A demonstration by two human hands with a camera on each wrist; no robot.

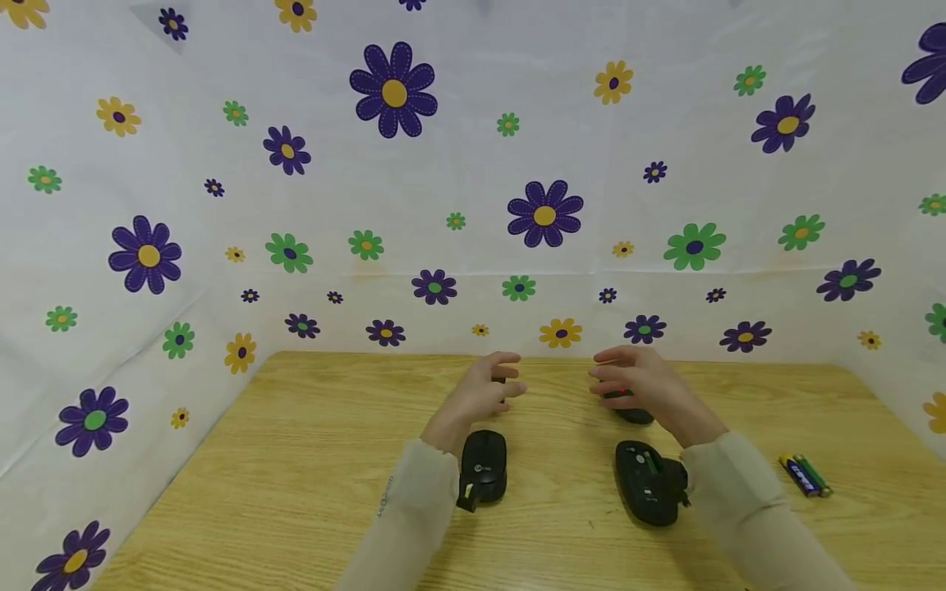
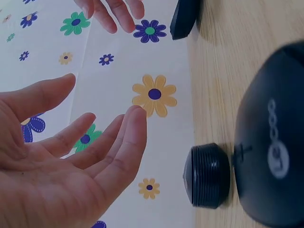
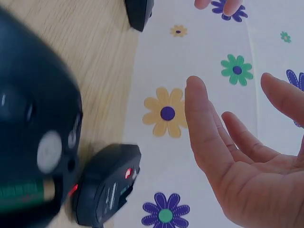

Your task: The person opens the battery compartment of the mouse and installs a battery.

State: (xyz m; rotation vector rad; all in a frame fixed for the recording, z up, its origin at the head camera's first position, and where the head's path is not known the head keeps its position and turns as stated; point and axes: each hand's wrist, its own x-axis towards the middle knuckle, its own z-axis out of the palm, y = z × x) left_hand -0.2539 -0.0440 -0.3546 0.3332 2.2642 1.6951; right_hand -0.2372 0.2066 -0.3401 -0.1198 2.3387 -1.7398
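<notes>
My left hand (image 1: 473, 398) hovers above the table with loosely bent fingers and holds nothing. Below its wrist lies a black computer mouse (image 1: 485, 460), logo side up, with a small black piece (image 1: 468, 497) at its near end. A short ribbed black object (image 2: 210, 175) stands beyond this mouse, mostly hidden by the hand in the head view. The right hand (image 1: 650, 384), likewise empty and relaxed, is raised over a second black mouse (image 3: 107, 185) showing a red light. Nearer, by the right sleeve, an overturned mouse (image 1: 637, 484) shows a green battery (image 1: 651, 462) in its bay.
Two loose batteries (image 1: 805, 476) lie side by side to the right of the right forearm. The wooden table (image 1: 296, 460) ends against a white flowered cloth (image 1: 458, 164) at the back, and the cloth also rises along the sides.
</notes>
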